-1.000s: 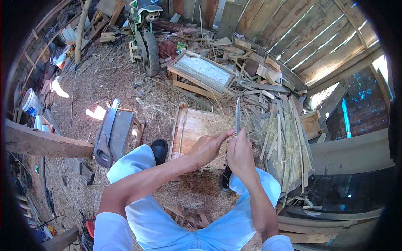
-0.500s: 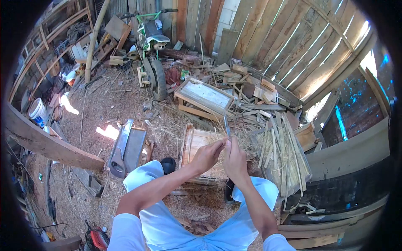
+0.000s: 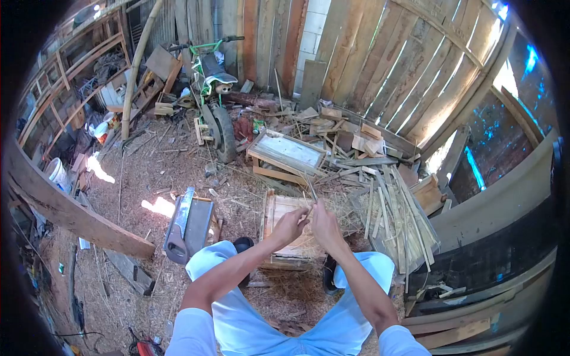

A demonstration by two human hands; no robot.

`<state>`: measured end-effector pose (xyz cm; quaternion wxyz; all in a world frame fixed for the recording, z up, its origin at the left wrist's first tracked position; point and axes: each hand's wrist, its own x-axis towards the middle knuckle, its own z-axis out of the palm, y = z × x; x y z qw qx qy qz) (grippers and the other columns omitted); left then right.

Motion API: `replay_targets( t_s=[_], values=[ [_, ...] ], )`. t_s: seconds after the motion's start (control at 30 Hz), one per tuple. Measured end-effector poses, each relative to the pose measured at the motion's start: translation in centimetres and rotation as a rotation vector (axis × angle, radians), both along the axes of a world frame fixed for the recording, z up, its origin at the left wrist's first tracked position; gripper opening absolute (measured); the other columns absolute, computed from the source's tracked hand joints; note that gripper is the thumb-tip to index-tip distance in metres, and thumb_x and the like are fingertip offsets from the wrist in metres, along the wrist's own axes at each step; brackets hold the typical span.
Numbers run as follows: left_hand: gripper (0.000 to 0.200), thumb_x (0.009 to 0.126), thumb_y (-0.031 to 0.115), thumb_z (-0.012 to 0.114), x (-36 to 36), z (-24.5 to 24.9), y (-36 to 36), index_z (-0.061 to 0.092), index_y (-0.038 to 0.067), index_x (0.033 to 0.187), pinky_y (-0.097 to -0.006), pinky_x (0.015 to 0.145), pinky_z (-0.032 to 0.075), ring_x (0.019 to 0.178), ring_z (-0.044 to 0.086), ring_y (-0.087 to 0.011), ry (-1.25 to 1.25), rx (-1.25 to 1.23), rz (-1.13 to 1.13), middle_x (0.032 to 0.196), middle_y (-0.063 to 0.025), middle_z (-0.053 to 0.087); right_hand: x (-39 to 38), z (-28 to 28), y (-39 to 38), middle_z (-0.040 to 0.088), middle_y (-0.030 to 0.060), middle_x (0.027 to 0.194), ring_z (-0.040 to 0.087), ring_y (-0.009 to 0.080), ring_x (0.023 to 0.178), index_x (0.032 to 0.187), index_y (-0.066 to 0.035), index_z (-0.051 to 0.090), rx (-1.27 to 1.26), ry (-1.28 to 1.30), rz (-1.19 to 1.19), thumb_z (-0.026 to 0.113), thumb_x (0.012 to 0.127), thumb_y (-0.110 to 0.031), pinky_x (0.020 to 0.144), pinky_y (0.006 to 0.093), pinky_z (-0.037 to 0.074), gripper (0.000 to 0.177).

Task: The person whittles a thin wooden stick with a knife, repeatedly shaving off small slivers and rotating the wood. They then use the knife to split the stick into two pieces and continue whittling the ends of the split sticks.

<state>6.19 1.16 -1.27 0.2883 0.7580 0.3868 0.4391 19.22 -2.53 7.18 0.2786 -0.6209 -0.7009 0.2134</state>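
Note:
My left hand and my right hand meet in front of my knees, fingertips touching. My right hand grips a thin grey knife whose blade points up and away. My left hand pinches a thin bamboo sliver at the base of the blade; the sliver is too small to see clearly. Below the hands lies a flat wooden crate scattered with straw-like shavings. My light blue trousers and dark shoes frame the crate.
A bundle of split bamboo strips lies to the right. On the left a handsaw rests on a small stool. Beyond are a framed wooden box, scrap wood, a small green bike, a white bucket and a heavy beam.
My view has tilted upward, so hands and crate sit lower and smaller in the frame. The hands stay together, and the blade looks shorter and leans slightly left.

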Motion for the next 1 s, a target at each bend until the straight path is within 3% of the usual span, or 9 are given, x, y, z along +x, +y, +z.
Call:
replay_targets(
  t_s=[0.03, 0.13, 0.27, 0.43, 0.63, 0.73, 0.83, 0.93, 1.0],
  values=[
    [0.016, 0.085, 0.008, 0.059, -0.1, -0.7, -0.2, 0.057, 0.001, 0.099, -0.0435, 0.068, 0.049, 0.079, 0.061, -0.0400, 0.025, -0.104, -0.076, 0.086, -0.0213, 0.063, 0.1, -0.4, -0.2, 0.060, 0.0290, 0.074, 0.058, 0.0487, 0.072, 0.097, 0.000, 0.043, -0.003, 0.004, -0.004, 0.037, 0.096, -0.018, 0.059, 0.0561, 0.043, 0.018],
    [0.013, 0.085, 0.008, 0.058, -0.2, 0.7, -0.6, 0.056, -0.001, 0.093, -0.0438, 0.066, 0.048, 0.078, 0.060, -0.0407, 0.085, -0.056, -0.102, 0.085, -0.0225, 0.062, 0.3, -0.7, -0.1, 0.059, 0.0293, 0.073, 0.058, 0.0486, 0.071, 0.097, 0.000, 0.042, 0.087, 0.034, 0.025, 0.037, 0.097, -0.018, 0.059, 0.0560, 0.043, 0.019],
    [0.010, 0.082, 0.000, 0.055, 0.2, 2.3, -1.0, 0.058, -0.004, 0.091, -0.0420, 0.066, 0.049, 0.078, 0.062, -0.0401, 0.029, -0.014, -0.011, 0.086, -0.0248, 0.062, -0.1, -1.3, -0.1, 0.058, 0.0301, 0.070, 0.058, 0.0486, 0.069, 0.099, 0.000, 0.042, 0.143, 0.044, 0.006, 0.037, 0.097, -0.018, 0.058, 0.0559, 0.043, 0.019],
    [0.010, 0.086, 0.007, 0.056, 0.4, -0.2, -0.4, 0.057, -0.001, 0.091, -0.0463, 0.062, 0.047, 0.073, 0.059, -0.0429, 0.021, -0.006, -0.021, 0.078, -0.0242, 0.061, -0.3, -0.6, -0.2, 0.058, 0.0302, 0.070, 0.058, 0.0489, 0.069, 0.101, 0.001, 0.043, 0.080, 0.037, 0.048, 0.037, 0.097, -0.017, 0.057, 0.0555, 0.043, 0.019],
    [0.013, 0.085, 0.009, 0.058, 0.7, 2.2, -1.3, 0.056, -0.002, 0.091, -0.0473, 0.062, 0.047, 0.074, 0.059, -0.0432, 0.001, 0.032, -0.013, 0.079, -0.0257, 0.061, 0.2, 0.2, -0.7, 0.057, 0.0309, 0.068, 0.058, 0.0496, 0.069, 0.103, 0.000, 0.043, 0.184, 0.156, -0.018, 0.037, 0.097, -0.017, 0.057, 0.0558, 0.043, 0.020],
    [0.013, 0.086, 0.010, 0.057, 0.6, -0.8, -0.7, 0.055, -0.002, 0.091, -0.0477, 0.062, 0.047, 0.075, 0.060, -0.0432, 0.141, -0.077, -0.010, 0.078, -0.0258, 0.060, 0.6, -2.1, 1.1, 0.057, 0.0313, 0.070, 0.058, 0.0500, 0.071, 0.104, 0.000, 0.042, 0.153, 0.081, 0.048, 0.037, 0.097, -0.018, 0.058, 0.0563, 0.043, 0.020],
    [0.012, 0.086, 0.011, 0.055, 0.5, -1.2, -0.5, 0.054, -0.001, 0.088, -0.0481, 0.062, 0.046, 0.074, 0.059, -0.0434, 0.055, -0.050, -0.064, 0.077, -0.0254, 0.060, 0.6, -1.7, 0.2, 0.058, 0.0312, 0.072, 0.057, 0.0503, 0.072, 0.103, 0.000, 0.042, 0.069, 0.114, 0.085, 0.037, 0.097, -0.019, 0.059, 0.0571, 0.042, 0.021],
    [0.011, 0.087, 0.010, 0.054, 0.5, -0.4, -0.9, 0.052, -0.001, 0.089, -0.0492, 0.062, 0.045, 0.075, 0.059, -0.0431, 0.111, -0.064, -0.075, 0.076, -0.0245, 0.061, 1.0, -1.9, 0.3, 0.060, 0.0303, 0.077, 0.058, 0.0491, 0.076, 0.104, 0.001, 0.044, 0.047, 0.109, 0.091, 0.038, 0.096, -0.018, 0.064, 0.0552, 0.044, 0.021],
    [0.011, 0.087, 0.008, 0.054, 0.2, 0.1, -1.1, 0.053, 0.000, 0.095, -0.0472, 0.062, 0.046, 0.073, 0.060, -0.0419, 0.109, 0.003, -0.067, 0.078, -0.0233, 0.062, 1.1, -0.8, -0.4, 0.061, 0.0279, 0.079, 0.061, 0.0445, 0.077, 0.110, 0.001, 0.047, 0.143, 0.302, 0.148, 0.039, 0.096, -0.015, 0.067, 0.0484, 0.047, 0.023]
  ],
)
